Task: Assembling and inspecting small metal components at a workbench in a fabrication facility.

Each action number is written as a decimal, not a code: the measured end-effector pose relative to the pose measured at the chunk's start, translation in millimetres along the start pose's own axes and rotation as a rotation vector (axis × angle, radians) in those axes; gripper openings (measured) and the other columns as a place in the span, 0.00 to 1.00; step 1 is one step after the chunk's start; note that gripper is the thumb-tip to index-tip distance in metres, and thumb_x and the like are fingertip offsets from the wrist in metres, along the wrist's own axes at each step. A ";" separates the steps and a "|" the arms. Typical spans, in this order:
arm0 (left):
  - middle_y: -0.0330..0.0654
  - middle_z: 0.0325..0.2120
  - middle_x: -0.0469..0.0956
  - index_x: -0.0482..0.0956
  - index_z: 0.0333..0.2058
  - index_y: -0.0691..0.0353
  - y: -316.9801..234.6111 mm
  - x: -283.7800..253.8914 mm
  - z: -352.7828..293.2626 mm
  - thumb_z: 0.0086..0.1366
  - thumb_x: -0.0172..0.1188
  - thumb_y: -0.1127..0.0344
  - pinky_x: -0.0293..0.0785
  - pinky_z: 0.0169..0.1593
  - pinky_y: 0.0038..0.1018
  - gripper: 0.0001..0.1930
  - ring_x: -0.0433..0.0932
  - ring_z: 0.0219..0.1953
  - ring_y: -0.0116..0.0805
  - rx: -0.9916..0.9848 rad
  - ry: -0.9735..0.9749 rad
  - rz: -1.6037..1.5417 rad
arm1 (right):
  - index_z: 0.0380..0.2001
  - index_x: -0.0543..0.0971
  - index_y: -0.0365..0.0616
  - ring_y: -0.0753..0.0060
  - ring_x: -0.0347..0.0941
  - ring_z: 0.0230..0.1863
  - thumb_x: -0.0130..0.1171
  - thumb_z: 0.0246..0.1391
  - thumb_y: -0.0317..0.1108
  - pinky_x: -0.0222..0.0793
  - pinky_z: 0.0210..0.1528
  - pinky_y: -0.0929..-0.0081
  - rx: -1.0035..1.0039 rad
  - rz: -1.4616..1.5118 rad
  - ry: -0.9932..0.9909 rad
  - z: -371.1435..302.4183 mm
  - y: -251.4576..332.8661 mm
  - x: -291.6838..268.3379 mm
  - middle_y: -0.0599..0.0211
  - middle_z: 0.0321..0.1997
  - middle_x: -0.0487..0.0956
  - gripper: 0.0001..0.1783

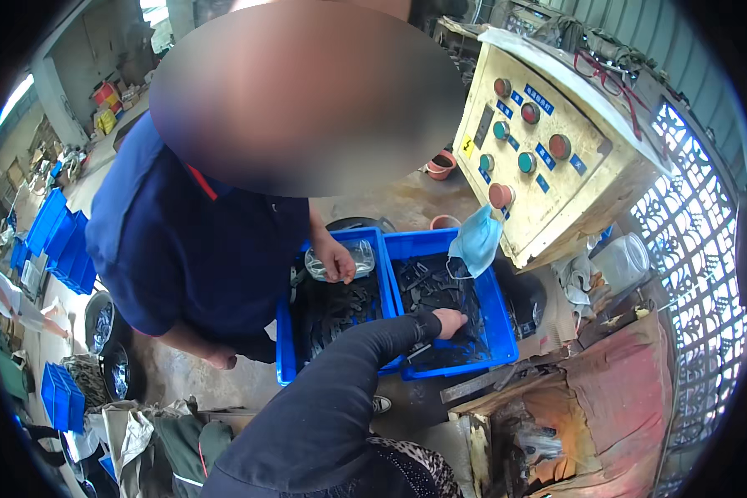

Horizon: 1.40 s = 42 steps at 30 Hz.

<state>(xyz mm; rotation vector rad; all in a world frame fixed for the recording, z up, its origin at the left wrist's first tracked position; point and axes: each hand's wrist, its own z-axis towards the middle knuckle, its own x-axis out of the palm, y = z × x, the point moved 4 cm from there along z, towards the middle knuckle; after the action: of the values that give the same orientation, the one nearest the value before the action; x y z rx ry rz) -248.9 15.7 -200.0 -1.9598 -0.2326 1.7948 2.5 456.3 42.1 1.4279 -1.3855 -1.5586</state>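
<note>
My left arm, in a dark sleeve, reaches across to the right-hand blue bin (506,332). Over the dark, flat strip-like pieces (427,290) inside it is my left hand (450,323), its fingers bent down and close together at the pieces. What they grip, if anything, is hidden. My right hand is out of view. A second blue bin (285,353) stands directly beside the first on the left, with similar dark pieces. In its far end lies a clear plastic container (358,256), under a co-worker's hand (335,259).
A co-worker in a blue shirt (199,249) stands left of the bins. A light blue face mask (477,241) hangs at the right bin's far corner. Beyond stands a yellowish control box (515,158) with buttons. Reddish cloth (622,382) lies at right; blue crates (62,397) stand left.
</note>
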 end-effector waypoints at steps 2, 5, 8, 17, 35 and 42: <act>0.49 0.31 0.80 0.75 0.37 0.61 -7.8 -13.3 -6.2 0.58 0.53 0.68 0.78 0.35 0.40 0.09 0.82 0.37 0.44 -0.021 -0.055 -0.086 | 0.39 0.73 0.40 0.66 0.67 0.24 0.57 0.56 0.36 0.68 0.30 0.72 0.043 -0.029 -0.014 0.5 1.9 -3.1 0.65 0.24 0.73 0.12; 0.44 0.25 0.77 0.73 0.33 0.61 -14.3 -34.5 -22.0 0.60 0.53 0.68 0.76 0.27 0.35 0.04 0.80 0.29 0.36 -0.370 0.067 -0.868 | 0.19 0.68 0.50 0.79 0.52 0.16 0.58 0.61 0.39 0.50 0.19 0.81 0.413 0.454 -0.161 7.6 -18.5 -5.2 0.76 0.15 0.59 0.17; 0.40 0.23 0.73 0.72 0.32 0.60 -28.2 -64.1 -53.7 0.60 0.54 0.68 0.71 0.23 0.30 0.03 0.75 0.24 0.30 -0.440 0.003 -1.073 | 0.20 0.68 0.50 0.82 0.52 0.16 0.58 0.60 0.41 0.48 0.18 0.83 0.428 0.463 -0.148 1.2 -11.2 -0.5 0.78 0.15 0.60 0.17; 0.34 0.22 0.71 0.72 0.34 0.59 -35.0 -97.7 -110.4 0.59 0.54 0.71 0.63 0.21 0.24 0.04 0.69 0.21 0.25 -0.446 -0.181 -1.159 | 0.20 0.67 0.50 0.82 0.52 0.16 0.57 0.61 0.41 0.47 0.18 0.82 0.411 0.466 -0.011 1.3 -21.2 -3.0 0.78 0.15 0.61 0.18; 0.36 0.28 0.78 0.71 0.44 0.59 -49.1 -111.3 -153.5 0.62 0.46 0.75 0.73 0.26 0.22 0.12 0.75 0.24 0.23 -0.454 -0.270 -1.363 | 0.19 0.67 0.50 0.82 0.52 0.15 0.56 0.61 0.42 0.47 0.18 0.82 0.429 0.404 0.052 9.0 -31.0 -16.7 0.78 0.14 0.59 0.19; 0.37 0.28 0.78 0.71 0.44 0.59 -46.0 -118.6 -156.9 0.63 0.45 0.76 0.73 0.26 0.22 0.12 0.75 0.24 0.23 -0.433 -0.302 -1.345 | 0.19 0.68 0.50 0.82 0.54 0.15 0.56 0.61 0.41 0.49 0.17 0.82 0.427 0.330 0.021 8.4 -36.7 -16.4 0.79 0.14 0.61 0.18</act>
<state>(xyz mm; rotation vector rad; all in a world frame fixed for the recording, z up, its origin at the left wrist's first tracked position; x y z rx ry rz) -103.0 -30.0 -68.1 -1.0987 -1.6638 1.0701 6.0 483.8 11.8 1.3506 -1.9113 -1.0769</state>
